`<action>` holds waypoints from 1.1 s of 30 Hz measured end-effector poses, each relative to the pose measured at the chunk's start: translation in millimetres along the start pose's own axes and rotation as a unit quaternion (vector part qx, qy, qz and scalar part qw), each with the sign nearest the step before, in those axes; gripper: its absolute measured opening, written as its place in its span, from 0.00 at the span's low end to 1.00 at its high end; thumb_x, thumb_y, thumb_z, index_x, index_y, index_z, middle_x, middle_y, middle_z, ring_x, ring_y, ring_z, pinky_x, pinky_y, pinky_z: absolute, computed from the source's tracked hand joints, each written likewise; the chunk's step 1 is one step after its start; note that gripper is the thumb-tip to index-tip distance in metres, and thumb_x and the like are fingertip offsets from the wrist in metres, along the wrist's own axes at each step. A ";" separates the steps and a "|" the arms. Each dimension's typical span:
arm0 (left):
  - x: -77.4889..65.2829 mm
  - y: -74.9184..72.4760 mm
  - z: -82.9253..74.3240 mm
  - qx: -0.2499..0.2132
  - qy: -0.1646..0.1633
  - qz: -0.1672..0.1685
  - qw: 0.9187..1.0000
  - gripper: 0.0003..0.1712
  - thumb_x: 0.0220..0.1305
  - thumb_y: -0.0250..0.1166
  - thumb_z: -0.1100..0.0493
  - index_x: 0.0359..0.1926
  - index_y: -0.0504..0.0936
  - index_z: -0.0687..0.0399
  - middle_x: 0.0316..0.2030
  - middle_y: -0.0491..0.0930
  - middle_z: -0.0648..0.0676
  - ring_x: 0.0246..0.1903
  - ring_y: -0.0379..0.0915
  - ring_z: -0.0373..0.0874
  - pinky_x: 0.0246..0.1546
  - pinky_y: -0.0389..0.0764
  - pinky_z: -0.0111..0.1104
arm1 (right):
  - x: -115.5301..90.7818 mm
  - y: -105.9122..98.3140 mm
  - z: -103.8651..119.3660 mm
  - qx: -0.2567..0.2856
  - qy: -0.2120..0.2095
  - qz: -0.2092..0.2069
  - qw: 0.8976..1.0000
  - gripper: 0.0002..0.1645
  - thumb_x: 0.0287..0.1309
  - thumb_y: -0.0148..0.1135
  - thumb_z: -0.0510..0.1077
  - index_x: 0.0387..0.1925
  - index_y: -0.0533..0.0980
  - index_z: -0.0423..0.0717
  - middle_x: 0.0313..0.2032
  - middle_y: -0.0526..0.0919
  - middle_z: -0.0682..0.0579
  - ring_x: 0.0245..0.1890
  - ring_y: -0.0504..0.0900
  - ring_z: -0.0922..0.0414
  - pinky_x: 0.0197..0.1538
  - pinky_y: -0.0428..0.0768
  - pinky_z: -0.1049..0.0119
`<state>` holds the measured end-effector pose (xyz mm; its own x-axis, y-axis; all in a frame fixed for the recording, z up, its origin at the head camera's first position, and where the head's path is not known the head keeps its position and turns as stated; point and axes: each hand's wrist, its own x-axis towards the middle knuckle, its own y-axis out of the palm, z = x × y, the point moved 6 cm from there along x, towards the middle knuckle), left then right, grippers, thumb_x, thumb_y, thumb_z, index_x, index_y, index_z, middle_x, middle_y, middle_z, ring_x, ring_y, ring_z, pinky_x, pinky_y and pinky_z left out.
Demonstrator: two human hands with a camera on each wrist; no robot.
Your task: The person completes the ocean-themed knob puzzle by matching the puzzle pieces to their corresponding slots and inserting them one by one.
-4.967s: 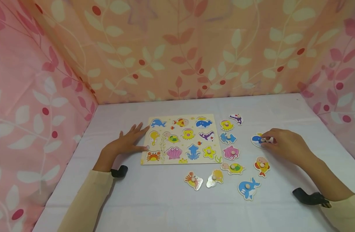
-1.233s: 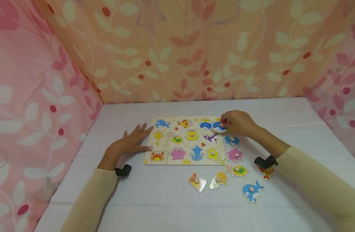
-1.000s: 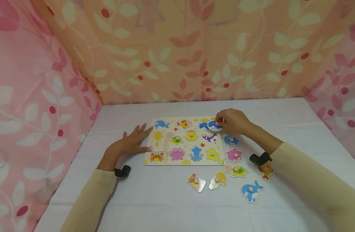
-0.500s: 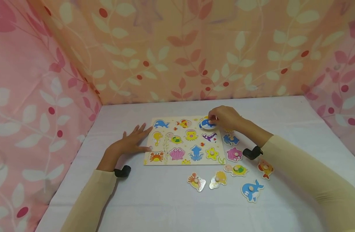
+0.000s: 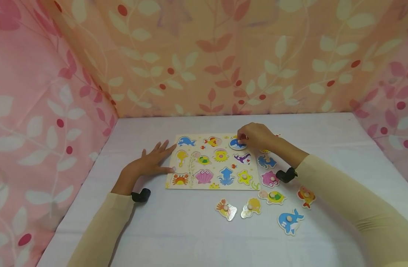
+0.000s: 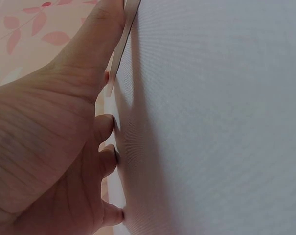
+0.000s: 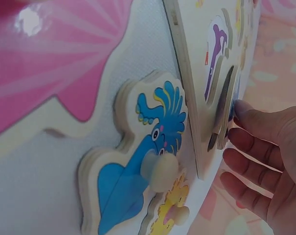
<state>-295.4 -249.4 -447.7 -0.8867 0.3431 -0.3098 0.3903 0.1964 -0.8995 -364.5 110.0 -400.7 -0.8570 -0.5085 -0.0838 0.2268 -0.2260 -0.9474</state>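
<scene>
My right hand (image 5: pixel 257 136) pinches a round-edged blue whale puzzle piece (image 5: pixel 235 144) over the whale recess at the upper right of the wooden peg puzzle board (image 5: pixel 235 186). In the right wrist view the piece (image 7: pixel 227 117) stands edge-on, tilted against the board, with thumb and fingertips at its side; its knob is hidden by the fingers. My left hand (image 5: pixel 147 163) lies with fingers spread at the board's left edge, thumb touching its border. A yellow star piece (image 5: pixel 244 178) with a knob sits in its recess at the lower right.
Right of the board lie a blue squid piece (image 5: pixel 266 161), a pink shell piece (image 5: pixel 269 178) and a turtle piece (image 5: pixel 272 197). Nearer are a crab piece (image 5: pixel 225 209), a yellow seahorse piece (image 5: pixel 251 207), a fish piece (image 5: pixel 306 196) and another blue whale piece (image 5: pixel 290 221).
My right hand has taken the whale piece from the table at the right and carried it left onto the board's upper right recess. The left hand stays at the board's edge.
</scene>
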 end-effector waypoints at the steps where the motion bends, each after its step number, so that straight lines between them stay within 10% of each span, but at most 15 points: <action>1: 0.5 -0.5 -0.1 0.001 -0.001 0.001 1.000 0.62 0.53 0.66 0.23 0.81 0.43 0.28 0.82 0.33 0.53 0.79 0.22 0.59 0.65 0.29 0.74 | 0.5 0.2 0.0 -0.002 -0.001 -0.001 1.000 0.06 0.63 0.70 0.46 0.42 0.87 0.56 0.39 0.87 0.57 0.45 0.81 0.52 0.59 0.78 0.48; 33: 3.5 1.4 4.2 0.003 -0.005 0.005 1.000 0.63 0.52 0.65 0.21 0.81 0.41 0.25 0.81 0.30 0.51 0.79 0.20 0.57 0.65 0.27 0.73 | 9.8 5.6 0.3 -0.028 0.000 0.025 0.999 0.07 0.63 0.71 0.47 0.42 0.87 0.55 0.38 0.87 0.57 0.41 0.80 0.54 0.58 0.79 0.50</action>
<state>-298.9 -251.8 -451.4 -0.8850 0.3362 -0.3220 0.3980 0.1877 -0.8980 -371.5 103.5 -406.7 -0.8450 -0.5185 -0.1312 0.2434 -0.1542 -0.9576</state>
